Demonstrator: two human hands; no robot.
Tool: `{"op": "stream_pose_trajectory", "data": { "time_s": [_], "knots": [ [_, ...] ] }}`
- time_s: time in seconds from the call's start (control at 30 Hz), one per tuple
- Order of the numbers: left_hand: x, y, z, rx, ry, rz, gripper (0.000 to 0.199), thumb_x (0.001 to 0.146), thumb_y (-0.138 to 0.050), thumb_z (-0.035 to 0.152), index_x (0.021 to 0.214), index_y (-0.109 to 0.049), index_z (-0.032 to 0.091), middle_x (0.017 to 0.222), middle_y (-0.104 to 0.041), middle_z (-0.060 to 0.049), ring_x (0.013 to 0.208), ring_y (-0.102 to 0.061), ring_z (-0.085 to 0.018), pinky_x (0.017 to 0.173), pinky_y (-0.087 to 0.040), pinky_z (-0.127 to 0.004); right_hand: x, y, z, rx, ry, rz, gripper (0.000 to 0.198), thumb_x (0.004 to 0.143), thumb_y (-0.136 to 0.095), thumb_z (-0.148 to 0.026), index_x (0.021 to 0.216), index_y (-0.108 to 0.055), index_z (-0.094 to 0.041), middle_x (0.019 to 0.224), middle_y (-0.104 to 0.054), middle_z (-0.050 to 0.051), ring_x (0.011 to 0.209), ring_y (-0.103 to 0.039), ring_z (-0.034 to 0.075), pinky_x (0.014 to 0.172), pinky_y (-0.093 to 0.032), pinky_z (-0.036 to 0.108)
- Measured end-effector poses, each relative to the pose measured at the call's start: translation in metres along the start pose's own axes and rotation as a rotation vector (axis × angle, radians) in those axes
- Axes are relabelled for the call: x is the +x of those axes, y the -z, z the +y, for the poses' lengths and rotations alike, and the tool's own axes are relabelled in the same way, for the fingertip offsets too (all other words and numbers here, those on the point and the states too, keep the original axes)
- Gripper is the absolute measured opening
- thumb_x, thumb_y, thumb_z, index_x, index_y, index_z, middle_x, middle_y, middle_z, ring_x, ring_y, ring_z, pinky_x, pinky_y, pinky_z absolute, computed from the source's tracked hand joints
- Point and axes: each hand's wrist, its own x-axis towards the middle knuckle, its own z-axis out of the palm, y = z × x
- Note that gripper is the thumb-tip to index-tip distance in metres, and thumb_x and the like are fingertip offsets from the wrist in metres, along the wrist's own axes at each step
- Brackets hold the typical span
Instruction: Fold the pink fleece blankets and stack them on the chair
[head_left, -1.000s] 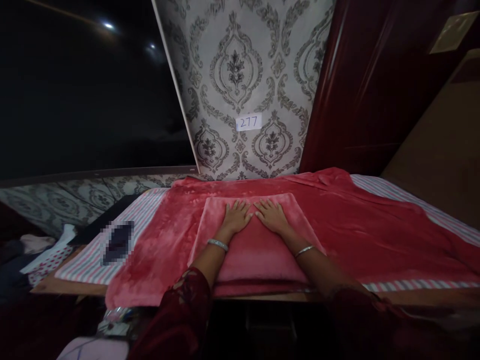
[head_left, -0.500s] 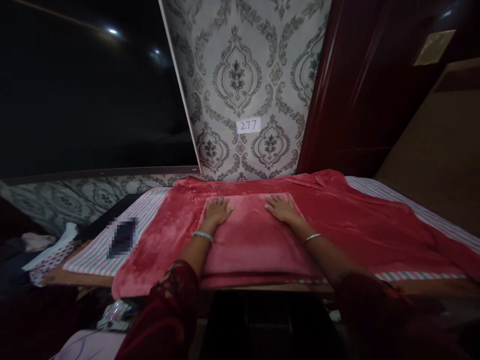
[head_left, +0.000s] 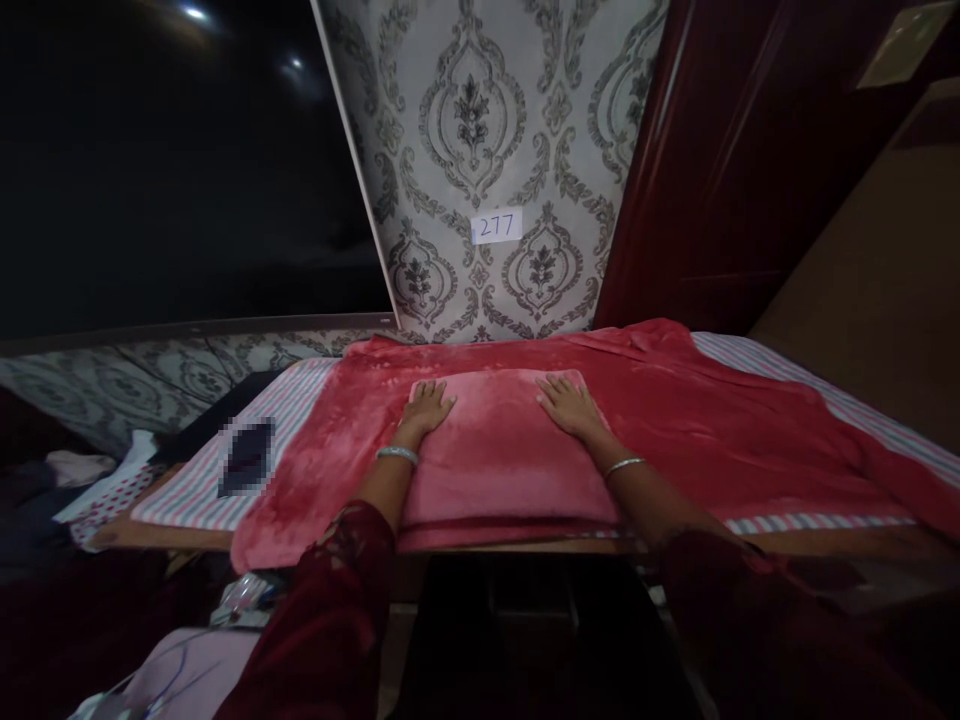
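A red, fuzzy plush fabric [head_left: 697,430] lies spread over a striped cloth; I cannot tell whether it is a garment or a blanket. On its middle rests a lighter pink folded panel [head_left: 502,455], roughly square and smooth. My left hand [head_left: 426,408] lies flat on the panel's far left corner, fingers spread. Near the far right corner, my right hand [head_left: 568,408] presses flat too, its fingers apart. Neither hand grips anything. Each wrist wears a silver bangle.
The striped cloth [head_left: 199,490] covers a wooden table [head_left: 169,537]. On its left side sits a dark, pixelated object [head_left: 247,458]. Behind stand a large dark screen [head_left: 180,180] and a patterned wall with a "277" label [head_left: 496,226]. A cardboard-like panel [head_left: 870,270] leans at right.
Both hands stay flat on the panel, the right one slightly farther to the right. The whole scene has shifted upward a little in view as the camera tilted down.
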Motion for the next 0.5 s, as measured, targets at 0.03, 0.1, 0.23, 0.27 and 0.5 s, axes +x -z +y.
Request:
{"op": "stream_pose_trajectory", "data": {
  "time_s": [0.03,0.1,0.23,0.27,0.5],
  "knots": [
    [0.000,0.003,-0.001,-0.008,0.005,-0.011,0.066,0.098,-0.036,0.056,0.156,-0.037,0.024,0.167,-0.024,-0.013,0.156,-0.013,-0.033,0.120,-0.020,-0.062,0.000,0.002,0.001,0.020,0.001,-0.010,0.058,0.105,-0.030,-0.046,0.158,-0.035,-0.025,0.167,-0.024,0.008,0.154,-0.020,0.029,0.121,-0.019,0.059],
    [-0.005,0.008,-0.006,-0.019,0.004,-0.016,0.067,0.095,-0.042,0.059,0.153,-0.041,0.026,0.166,-0.027,-0.014,0.156,-0.015,-0.035,0.118,-0.018,-0.068,-0.003,0.004,0.007,0.056,-0.003,-0.018,0.057,0.103,-0.035,-0.045,0.157,-0.039,-0.027,0.166,-0.026,0.007,0.153,-0.021,0.029,0.121,-0.020,0.058],
    [-0.031,0.013,-0.026,-0.077,-0.006,0.014,0.068,0.095,-0.044,0.055,0.152,-0.043,0.019,0.166,-0.027,-0.016,0.155,-0.019,-0.032,0.122,-0.020,-0.056,-0.024,0.005,0.030,0.159,-0.050,0.003,0.058,0.098,-0.047,-0.042,0.153,-0.045,-0.022,0.164,-0.030,0.011,0.152,-0.025,0.031,0.119,-0.027,0.057],
    [-0.039,0.012,-0.033,-0.102,-0.006,0.024,0.068,0.095,-0.044,0.053,0.152,-0.042,0.016,0.165,-0.028,-0.017,0.154,-0.023,-0.030,0.123,-0.023,-0.050,-0.032,0.005,0.037,0.189,-0.067,0.016,0.060,0.097,-0.049,-0.040,0.153,-0.045,-0.019,0.164,-0.030,0.013,0.151,-0.027,0.031,0.119,-0.029,0.054],
    [-0.088,-0.005,-0.064,-0.726,0.087,0.233,0.073,0.079,-0.070,0.055,0.138,-0.059,0.013,0.138,-0.064,-0.018,0.126,-0.062,-0.033,0.110,-0.046,-0.043,-0.085,-0.006,0.067,0.437,-0.160,0.161,0.061,0.094,-0.047,-0.034,0.150,-0.048,-0.011,0.141,-0.061,0.015,0.124,-0.061,0.026,0.104,-0.049,0.040]
  ]
}}
